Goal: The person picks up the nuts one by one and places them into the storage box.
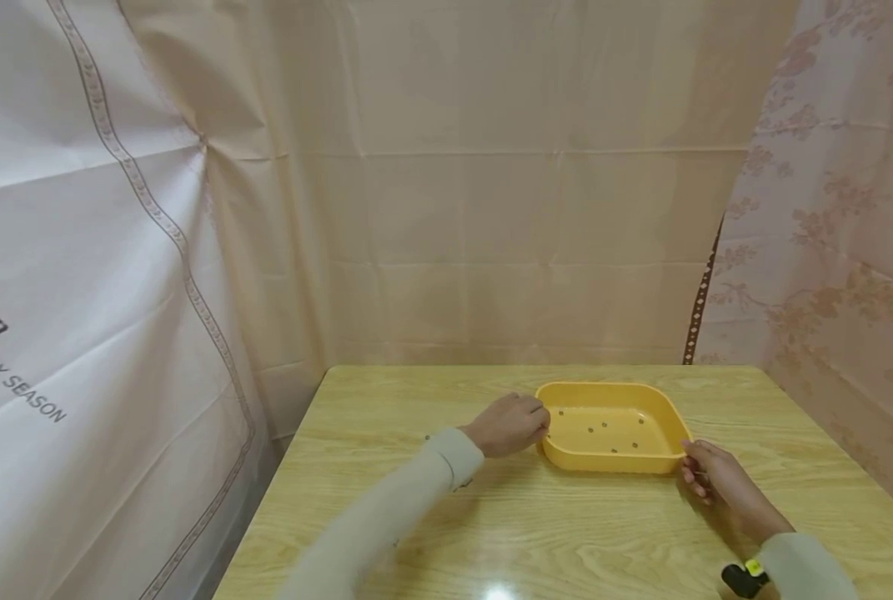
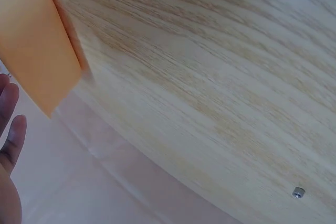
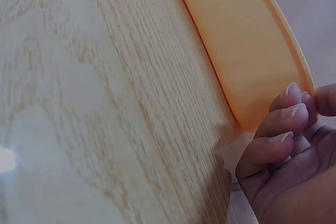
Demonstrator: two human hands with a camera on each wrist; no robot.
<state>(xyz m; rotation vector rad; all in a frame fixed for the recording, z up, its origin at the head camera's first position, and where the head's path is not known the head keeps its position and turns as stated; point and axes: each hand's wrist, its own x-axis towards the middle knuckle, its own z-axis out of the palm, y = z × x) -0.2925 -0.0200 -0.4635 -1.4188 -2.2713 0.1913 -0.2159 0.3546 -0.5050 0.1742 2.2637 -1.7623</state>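
A yellow plastic tray (image 1: 619,462) stands on the table, with several small metal nuts (image 1: 604,425) scattered over its floor. At its right front corner my right hand (image 1: 719,479) pinches the rim between thumb and fingers; the other fingers curl below, against or close to the outer wall in the right wrist view. My left hand (image 1: 508,426) is at the tray's left end, its bent fingers at the rim. Whether anything sits between those fingertips is hidden. On the table left of the tray lies a loose nut (image 2: 298,192).
The wood-grain table (image 1: 566,533) has its far edge close behind the tray. Pale cloth (image 1: 529,208) hangs at the back and both sides. A black and yellow-green object (image 1: 746,577) is by the right cuff.
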